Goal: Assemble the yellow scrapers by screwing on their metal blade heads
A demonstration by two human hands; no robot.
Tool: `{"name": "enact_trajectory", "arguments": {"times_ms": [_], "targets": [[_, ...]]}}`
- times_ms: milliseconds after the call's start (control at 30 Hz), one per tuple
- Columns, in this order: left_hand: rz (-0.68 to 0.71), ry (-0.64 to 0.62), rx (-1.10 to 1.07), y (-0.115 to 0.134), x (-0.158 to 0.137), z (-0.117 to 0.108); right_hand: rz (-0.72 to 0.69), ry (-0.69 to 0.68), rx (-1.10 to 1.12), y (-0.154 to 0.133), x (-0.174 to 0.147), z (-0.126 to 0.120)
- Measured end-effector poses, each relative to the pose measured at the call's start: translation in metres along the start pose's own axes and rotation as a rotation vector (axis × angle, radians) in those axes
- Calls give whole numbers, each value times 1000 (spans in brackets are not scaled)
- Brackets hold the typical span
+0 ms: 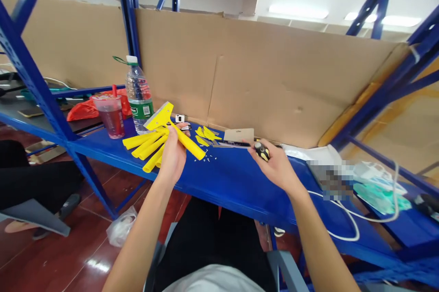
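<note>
From my remote seat I see, behind the water bottle (139,95), a cardboard panel (260,77) that spans most of the view, and below it the blue tabletop (226,186), reaching to the bottle's right and toward the wearer. Just left of the bottle stands a lidded cup (111,116) with a red straw. Right of the bottle and nearer the wearer, my left hand (174,157) has its fingers wrapped around the yellow scraper (188,142), thumb near the neck; the broad head sits just beside the bottle, and the handle's long axis slants away from it, rightward and toward the wearer. A fan of yellow handles (142,148) extends from beneath that grip, in front of the bottle; I can't tell whether the palm also bears on them. Much farther right of the bottle, my right hand (276,164) is clamped on a black-and-yellow tool handle (262,152), well apart from the scraper, so the left is clearly the nearer hand, and the scraper lies to the right hand's left. I can't make out the tool's tip. Between the hands, right of the bottle, lie small yellow pieces (207,133), then tiny pale bits (207,158), too small to identify.
</note>
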State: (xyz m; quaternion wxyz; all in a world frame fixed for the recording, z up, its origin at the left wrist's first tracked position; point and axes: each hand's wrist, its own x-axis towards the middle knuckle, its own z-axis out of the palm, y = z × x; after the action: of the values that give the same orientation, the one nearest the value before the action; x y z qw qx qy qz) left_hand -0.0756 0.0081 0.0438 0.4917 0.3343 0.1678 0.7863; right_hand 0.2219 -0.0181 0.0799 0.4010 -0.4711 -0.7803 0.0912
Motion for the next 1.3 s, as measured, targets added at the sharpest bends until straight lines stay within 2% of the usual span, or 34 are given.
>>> {"name": "enact_trajectory", "arguments": {"times_ms": [200, 333, 500, 700, 833, 1033, 1167, 1300], "targets": [[-63, -201, 137, -9, -23, 16, 31, -122, 123, 17, -52, -7], [-83, -280, 307, -15, -30, 17, 39, -152, 129, 20, -61, -7], [-142, -490, 522, -14, -37, 23, 1, -175, 177, 15, -62, -9], [-244, -582, 458, -12, -43, 30, -19, -168, 190, 16, -64, -12], [-239, -639, 433, -14, -44, 26, -33, -152, 197, 16, -64, -13], [-314, -538, 459, -23, -45, 25, 45, -111, 312, 4, -64, -6], [-269, -428, 505, -36, -47, 29, 161, 26, 454, -4, -61, 8], [-227, -253, 445, -42, -49, 33, 302, 136, 533, -8, -55, 22]]}}
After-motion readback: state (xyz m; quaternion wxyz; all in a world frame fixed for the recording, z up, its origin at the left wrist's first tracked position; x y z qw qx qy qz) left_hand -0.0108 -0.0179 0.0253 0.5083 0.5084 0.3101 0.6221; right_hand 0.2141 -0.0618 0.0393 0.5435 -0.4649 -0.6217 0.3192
